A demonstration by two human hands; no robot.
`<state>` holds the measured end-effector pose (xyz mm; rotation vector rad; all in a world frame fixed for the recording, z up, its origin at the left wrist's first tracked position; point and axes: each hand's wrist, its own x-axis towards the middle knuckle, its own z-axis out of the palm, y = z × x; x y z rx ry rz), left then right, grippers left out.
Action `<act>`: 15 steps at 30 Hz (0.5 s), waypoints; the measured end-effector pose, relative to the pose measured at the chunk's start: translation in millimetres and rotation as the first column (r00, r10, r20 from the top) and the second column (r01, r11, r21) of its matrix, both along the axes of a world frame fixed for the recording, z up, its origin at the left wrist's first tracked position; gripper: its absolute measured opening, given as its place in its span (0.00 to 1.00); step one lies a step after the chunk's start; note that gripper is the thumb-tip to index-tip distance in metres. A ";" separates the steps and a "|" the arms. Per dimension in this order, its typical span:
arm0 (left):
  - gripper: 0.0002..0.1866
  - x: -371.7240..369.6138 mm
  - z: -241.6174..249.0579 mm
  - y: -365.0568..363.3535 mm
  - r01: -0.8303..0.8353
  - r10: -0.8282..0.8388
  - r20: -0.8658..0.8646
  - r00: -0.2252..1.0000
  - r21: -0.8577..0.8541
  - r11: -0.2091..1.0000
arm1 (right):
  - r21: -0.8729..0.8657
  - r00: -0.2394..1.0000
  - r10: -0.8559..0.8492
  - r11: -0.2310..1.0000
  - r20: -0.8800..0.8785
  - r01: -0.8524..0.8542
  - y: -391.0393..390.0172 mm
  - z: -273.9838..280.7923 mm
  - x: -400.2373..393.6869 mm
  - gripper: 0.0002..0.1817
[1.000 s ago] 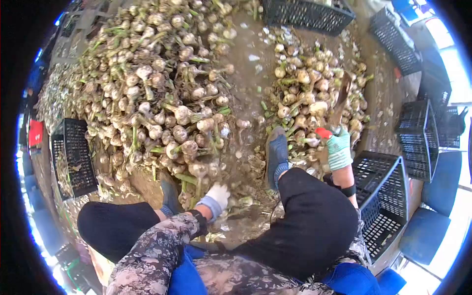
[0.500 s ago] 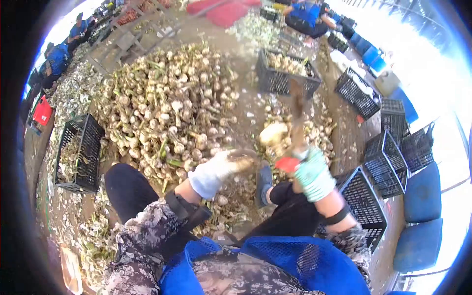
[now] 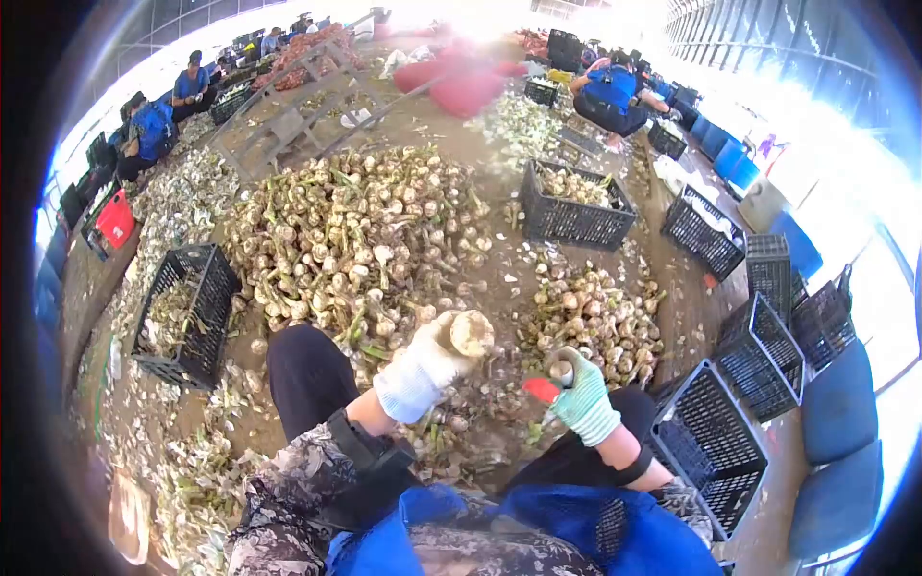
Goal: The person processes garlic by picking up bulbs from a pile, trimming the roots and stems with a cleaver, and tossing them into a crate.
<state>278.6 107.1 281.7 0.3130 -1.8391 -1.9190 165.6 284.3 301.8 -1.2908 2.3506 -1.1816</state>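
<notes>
My left hand (image 3: 423, 370), in a white knit glove, is closed around a pale, round garlic bulb (image 3: 472, 334) whose flat, brownish face points up towards me. To the right, my right hand (image 3: 586, 398), in a green-and-white striped glove, grips a red-handled tool (image 3: 542, 390). The tool's working end is hard to make out from here. Just beyond my left hand spreads a large heap of garlic bulbs with stems (image 3: 355, 230). A smaller pile of trimmed-looking bulbs (image 3: 600, 322) lies beyond my right hand.
A black crate (image 3: 581, 223) holding bulbs stands past the smaller pile. Another crate (image 3: 206, 317) with stems and scraps is at left. More black crates (image 3: 715, 451) line the right side. Co-workers (image 3: 610, 91) sit farther off. A metal frame (image 3: 288, 125) stands behind the heap.
The view has tilted up, showing more background. My right hand has lowered, and the long brown blade above it no longer shows. A blurred pale object over the smaller pile is gone.
</notes>
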 end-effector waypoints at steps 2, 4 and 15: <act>0.24 -0.4 -25.5 -17.6 0.116 -0.117 -0.021 0.993 -0.023 0.993 | 0.115 0.979 0.084 0.991 -0.186 -0.064 -11.6 14.1 8.5 0.09; 0.22 8.3 -28.2 -17.1 0.154 -0.159 -0.077 0.984 -0.059 0.986 | 0.165 0.942 0.147 0.981 -0.300 -0.100 -28.9 11.1 6.8 0.09; 0.21 12.4 -111.9 -87.0 0.376 -0.387 -0.034 0.922 -0.173 0.910 | 0.437 0.940 0.319 0.867 -0.119 -0.239 -97.2 -36.4 -16.5 0.17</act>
